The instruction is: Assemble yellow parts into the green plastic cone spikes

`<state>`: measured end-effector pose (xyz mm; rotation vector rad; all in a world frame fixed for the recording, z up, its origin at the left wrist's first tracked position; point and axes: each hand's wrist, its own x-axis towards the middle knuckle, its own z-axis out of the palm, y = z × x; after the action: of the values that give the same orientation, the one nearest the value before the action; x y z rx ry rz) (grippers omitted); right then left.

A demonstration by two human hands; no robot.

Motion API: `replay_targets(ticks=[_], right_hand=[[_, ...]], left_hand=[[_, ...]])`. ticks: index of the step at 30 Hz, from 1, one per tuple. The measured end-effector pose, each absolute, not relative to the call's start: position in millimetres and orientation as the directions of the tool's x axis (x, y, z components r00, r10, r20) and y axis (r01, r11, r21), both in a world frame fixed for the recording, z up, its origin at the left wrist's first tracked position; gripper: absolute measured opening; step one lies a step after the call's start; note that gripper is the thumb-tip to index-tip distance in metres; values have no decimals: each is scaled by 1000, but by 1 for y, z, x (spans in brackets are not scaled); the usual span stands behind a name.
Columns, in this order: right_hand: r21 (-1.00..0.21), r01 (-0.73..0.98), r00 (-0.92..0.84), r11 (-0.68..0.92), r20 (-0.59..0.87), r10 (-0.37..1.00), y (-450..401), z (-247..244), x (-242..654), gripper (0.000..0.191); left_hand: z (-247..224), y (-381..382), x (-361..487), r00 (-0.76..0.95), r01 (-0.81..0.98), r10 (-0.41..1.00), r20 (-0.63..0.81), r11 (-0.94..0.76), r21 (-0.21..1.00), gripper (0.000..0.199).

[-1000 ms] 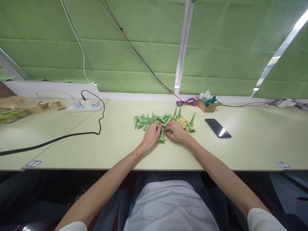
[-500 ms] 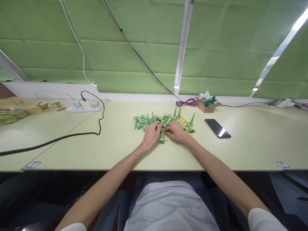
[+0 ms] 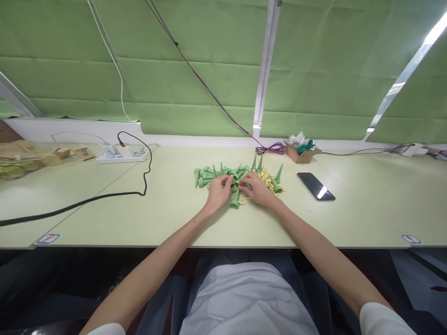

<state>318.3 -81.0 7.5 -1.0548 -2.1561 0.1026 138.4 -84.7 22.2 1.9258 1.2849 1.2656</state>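
Left hand and right hand curl among green cones; small yellow pieces lie alongside.

We extend our left arm and right arm forward, both slanting inward; our wrists look nearly straight; our left hand and right hand sit near each other, turned mostly back upward; our fingers curl toward one another across a narrow gap; our palms are largely hidden.
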Motion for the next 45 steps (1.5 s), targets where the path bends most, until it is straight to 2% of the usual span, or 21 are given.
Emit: replay_targets(ticks=[6,11,16,23,28,32,38,42,45], right_hand=[[-394,635,-341,665,629,699,-82,9,318,8],[-434,606,-322,667,633,704,-82,11,317,11],[-464,608,-291,644,625,725,-84,13,316,11],[-464,598,-273,654,649,710,-83,14,316,14],[-461,602,-250,652,666,702,-80,12,317,20],[-452,616,-237,646,676,698,-79,11,317,20],[-481,611,-202,629,673,711,-81,14,316,18],[-510,605,-166,612,671,723,-82,15,316,16],[-528,599,-140,602,671,728,-82,15,316,17]], left_hand=[[22,-80,138,99,50,979,177,-183,982,48],[28,-81,139,142,-200,986,84,-54,978,55],[30,-82,140,132,-261,989,69,-32,965,51],[28,-83,143,113,-196,986,119,-96,976,28],[27,-84,141,92,-143,980,176,-162,976,41],[26,-86,138,81,50,970,230,-234,971,39],[28,-91,139,78,418,898,433,-423,804,31],[27,-91,141,158,514,853,498,-501,696,37],[24,-90,140,216,554,841,496,-524,647,32]])
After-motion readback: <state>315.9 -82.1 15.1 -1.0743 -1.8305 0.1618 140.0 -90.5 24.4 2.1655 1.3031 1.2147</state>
